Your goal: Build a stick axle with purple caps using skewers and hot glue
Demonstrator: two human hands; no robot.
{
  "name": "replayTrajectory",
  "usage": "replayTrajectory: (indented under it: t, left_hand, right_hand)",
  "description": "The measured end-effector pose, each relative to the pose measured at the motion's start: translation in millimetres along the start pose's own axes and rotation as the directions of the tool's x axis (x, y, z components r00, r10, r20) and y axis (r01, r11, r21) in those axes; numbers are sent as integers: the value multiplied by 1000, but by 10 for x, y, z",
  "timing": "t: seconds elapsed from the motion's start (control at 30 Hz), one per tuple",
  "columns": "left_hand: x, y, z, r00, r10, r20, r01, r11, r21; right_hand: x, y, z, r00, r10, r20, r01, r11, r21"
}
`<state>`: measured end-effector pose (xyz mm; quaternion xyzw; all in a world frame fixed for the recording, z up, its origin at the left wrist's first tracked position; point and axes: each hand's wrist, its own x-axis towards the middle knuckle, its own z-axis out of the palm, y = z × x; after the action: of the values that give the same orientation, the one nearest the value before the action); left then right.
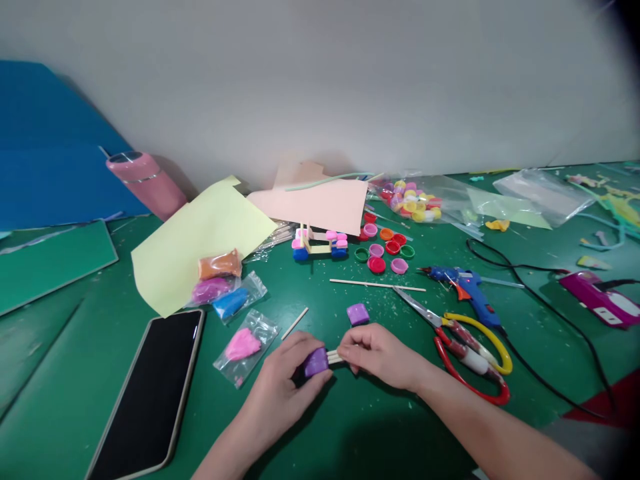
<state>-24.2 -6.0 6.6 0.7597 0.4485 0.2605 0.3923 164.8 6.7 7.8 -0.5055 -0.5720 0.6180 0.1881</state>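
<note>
A purple block of modelling clay (pixel 316 363) sits between the thumb and fingers of my left hand (pixel 280 377). Short pale wooden sticks (pixel 334 357) stick out of its right side, lying side by side. The fingertips of my right hand (pixel 373 353) pinch the free ends of those sticks. Just beyond my right hand lies a second purple clay block (pixel 357 314). One loose short stick (pixel 295 323) rests above my left hand, and a longer stick (pixel 377 285) lies farther back.
Scissors (pixel 465 347) and a blue glue gun (pixel 463 287) with a black cord lie right. A phone (pixel 150 393) and clay packets (pixel 245 347) are left. Behind stand a small stick-and-clay model (pixel 320 243), bottle caps (pixel 377 265), paper sheets (pixel 200 227) and a pink tumbler (pixel 147 183).
</note>
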Motion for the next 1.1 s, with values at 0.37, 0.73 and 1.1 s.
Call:
replayTrajectory:
  t: [0.37, 0.73, 1.1]
  left_hand:
    - [-2, -25, 12, 997, 0, -75, 3, 999, 38]
    - [-1, -22, 3, 998, 22, -60, -22, 1000, 6]
    - [12, -58, 27, 997, 24, -73, -27, 999, -43]
  right_hand:
    - [6, 20, 14, 1000, 1, -29, -2, 1000, -12]
    - [-17, 15, 15, 999, -14, -41, 13, 1000, -17]
    - [-20, 13, 13, 999, -18, -36, 17, 1000, -16]
